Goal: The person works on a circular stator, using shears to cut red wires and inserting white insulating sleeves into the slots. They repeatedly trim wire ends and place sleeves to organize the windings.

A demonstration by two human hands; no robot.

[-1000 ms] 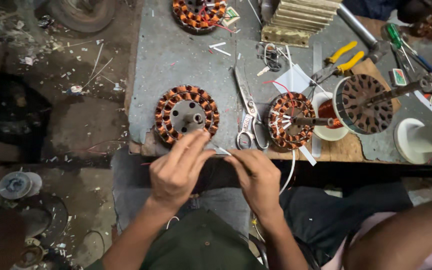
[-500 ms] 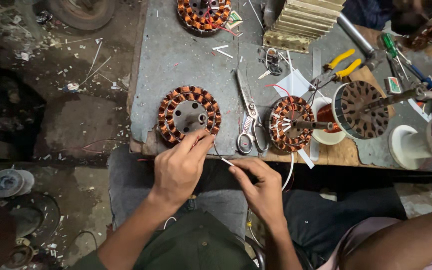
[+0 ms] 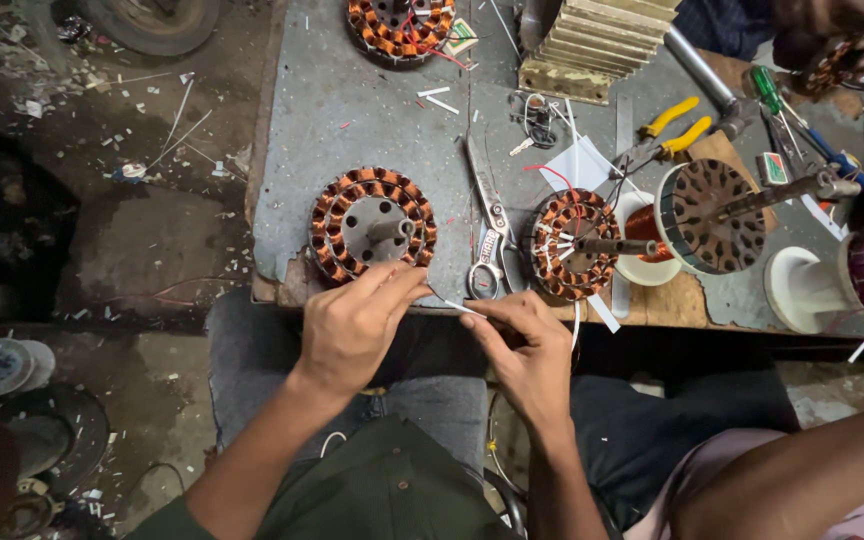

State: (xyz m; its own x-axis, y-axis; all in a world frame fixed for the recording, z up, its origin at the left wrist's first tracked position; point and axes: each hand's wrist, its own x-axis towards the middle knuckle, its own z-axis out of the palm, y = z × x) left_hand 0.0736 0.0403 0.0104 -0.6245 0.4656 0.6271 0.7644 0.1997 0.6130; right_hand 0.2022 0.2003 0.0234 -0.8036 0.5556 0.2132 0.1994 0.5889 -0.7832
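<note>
bench: I see the grey, scuffed metal-topped bench [image 3: 352, 110] filling the upper frame, its near edge just beyond both hands
wound stator: round copper-wound motor stator with a grey hub [image 3: 373, 226] sits on the bench just past my left hand, nearer to it than to the right
second stator: copper-wound stator with red leads and white slips [image 3: 574, 243] lies beyond the right hand; steel scissors [image 3: 489, 232] lie between the two stators
left hand: left hand [image 3: 357, 325] pinched shut on one end of the strip
right hand: right hand [image 3: 530, 350] pinched on the other end
strip: thin white sleeve-like strip [image 3: 455, 305] spans the gap between the hands, long axis left to right, tilting down rightward
hidden: strip ends are buried under fingertips; I cannot tell its material
</note>
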